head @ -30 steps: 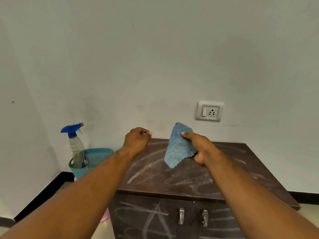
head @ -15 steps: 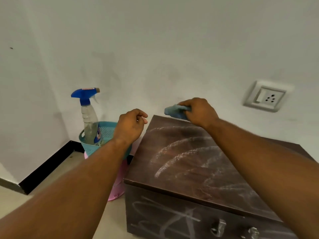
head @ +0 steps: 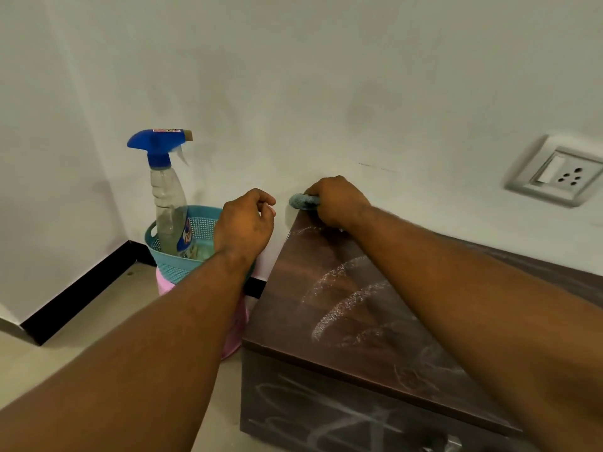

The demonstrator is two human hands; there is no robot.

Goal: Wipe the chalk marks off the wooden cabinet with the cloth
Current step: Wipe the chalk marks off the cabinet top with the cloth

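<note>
cloth (head: 303, 201) blue | cabinet (head: 293, 305) dark brown | basket (head: 182, 256) teal

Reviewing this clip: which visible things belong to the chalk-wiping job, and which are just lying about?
Job:
cloth, gripped by the right hand
wooden cabinet
chalk marks on its top and front

Lying about:
spray bottle, standing in the teal basket
wall socket
</note>
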